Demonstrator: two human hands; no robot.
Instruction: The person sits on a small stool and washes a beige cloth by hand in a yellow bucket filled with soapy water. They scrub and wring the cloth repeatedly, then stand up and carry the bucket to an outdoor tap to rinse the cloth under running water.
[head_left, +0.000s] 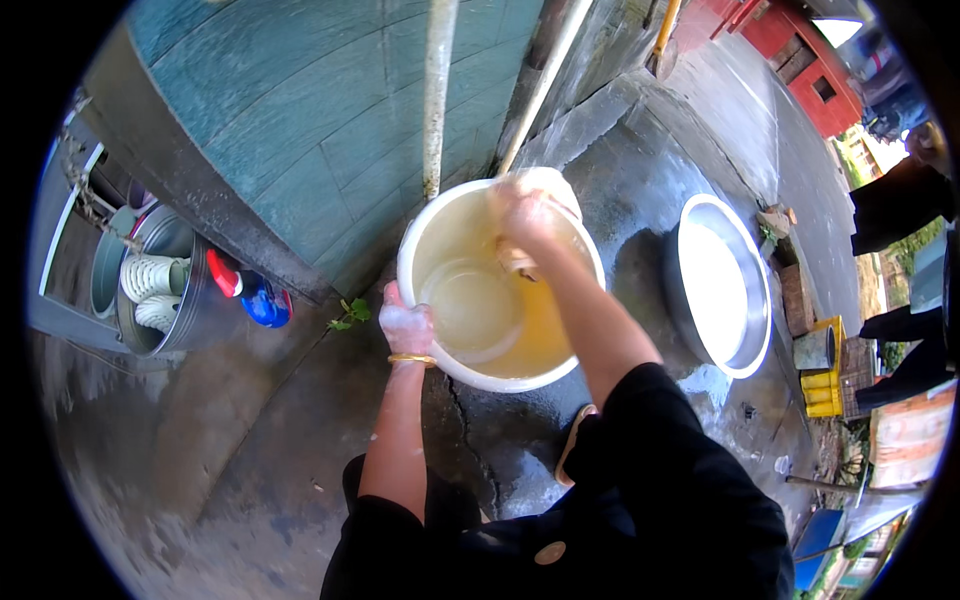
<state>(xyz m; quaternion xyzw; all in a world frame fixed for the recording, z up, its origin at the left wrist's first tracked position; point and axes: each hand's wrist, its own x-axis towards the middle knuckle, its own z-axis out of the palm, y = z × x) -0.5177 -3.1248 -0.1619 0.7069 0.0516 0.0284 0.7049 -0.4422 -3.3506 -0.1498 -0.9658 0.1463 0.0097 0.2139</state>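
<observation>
A white plastic bucket (480, 315) tilts before me beside the tiled wall, its open mouth toward me. Wet, yellowish staining shows on the lower right of its inner wall. My left hand (407, 319) grips the rim on the left, with soap foam on the fingers and a gold-coloured bangle at the wrist. Over the far right part of the bucket, my right hand (523, 214) is blurred by motion. It is closed around a pale, cloth-like thing (519, 260), which is partly hidden and too blurred to name exactly.
Two pipes (439, 97) run down by the wall. On the wet concrete stand a metal basin (724, 289) at right and, at left, a metal bucket (199, 300) holding pale ribbed items and a blue spray bottle (264, 300) with a red head. A yellow crate (821, 382) sits farther right.
</observation>
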